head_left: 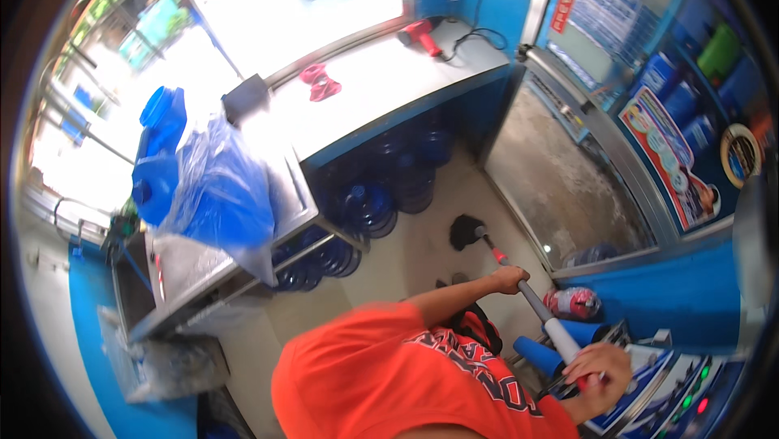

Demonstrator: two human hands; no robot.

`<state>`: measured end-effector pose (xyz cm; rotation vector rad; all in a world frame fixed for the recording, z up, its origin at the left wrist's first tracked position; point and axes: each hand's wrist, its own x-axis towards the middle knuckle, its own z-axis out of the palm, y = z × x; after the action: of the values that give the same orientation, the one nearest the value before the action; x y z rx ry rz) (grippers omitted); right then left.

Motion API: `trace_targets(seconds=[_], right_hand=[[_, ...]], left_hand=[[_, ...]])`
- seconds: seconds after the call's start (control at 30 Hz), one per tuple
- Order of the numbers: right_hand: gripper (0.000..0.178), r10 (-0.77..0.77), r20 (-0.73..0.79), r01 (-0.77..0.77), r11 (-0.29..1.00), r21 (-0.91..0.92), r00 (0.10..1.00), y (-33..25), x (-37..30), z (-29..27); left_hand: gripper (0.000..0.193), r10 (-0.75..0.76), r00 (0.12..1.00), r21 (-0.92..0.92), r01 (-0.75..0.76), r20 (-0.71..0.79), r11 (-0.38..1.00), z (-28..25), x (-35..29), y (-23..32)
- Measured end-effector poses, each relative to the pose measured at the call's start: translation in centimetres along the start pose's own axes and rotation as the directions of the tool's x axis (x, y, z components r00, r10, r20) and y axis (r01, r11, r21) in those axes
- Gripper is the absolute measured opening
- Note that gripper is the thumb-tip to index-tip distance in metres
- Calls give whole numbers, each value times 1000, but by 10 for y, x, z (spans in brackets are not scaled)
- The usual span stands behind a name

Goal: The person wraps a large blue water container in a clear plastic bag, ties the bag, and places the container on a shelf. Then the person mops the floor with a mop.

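Note:
A long-handled scrub brush (535,303) slants across the lower right, with a grey and white pole, red parts and a dark brush head (466,233) down at the tiled floor (422,270). My left hand (510,278) is closed around the pole at its middle. Farther up, near the thick end, my right hand (599,368) wraps the handle, where a bit of red shows by the fingers. The brush head is near the glass door (560,171). Whether its bristles press on the floor I cannot tell.
Large blue water jugs (369,205) stand beneath the white counter (365,106), which bears a red heat gun or dryer (422,36) and a pink cloth (320,82). Bagged blue containers (223,187) sit on the steel sink unit (191,264). A red bundle (573,303) lies by the right wall.

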<state>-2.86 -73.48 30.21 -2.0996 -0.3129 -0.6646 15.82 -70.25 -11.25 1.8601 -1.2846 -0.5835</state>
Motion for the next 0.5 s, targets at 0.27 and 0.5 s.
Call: trace_targets(seconds=[0.27,0.5], right_hand=[[39,127,-660,-383,887,-259,740,69,1,-49],[35,137,-649,-170,985,11,749,192,96,-95]], left_hand=[[13,-49,996,33,47,71,998,4,101,6],[15,-277,951,-55,272,-140,961,-25,111,-9]])
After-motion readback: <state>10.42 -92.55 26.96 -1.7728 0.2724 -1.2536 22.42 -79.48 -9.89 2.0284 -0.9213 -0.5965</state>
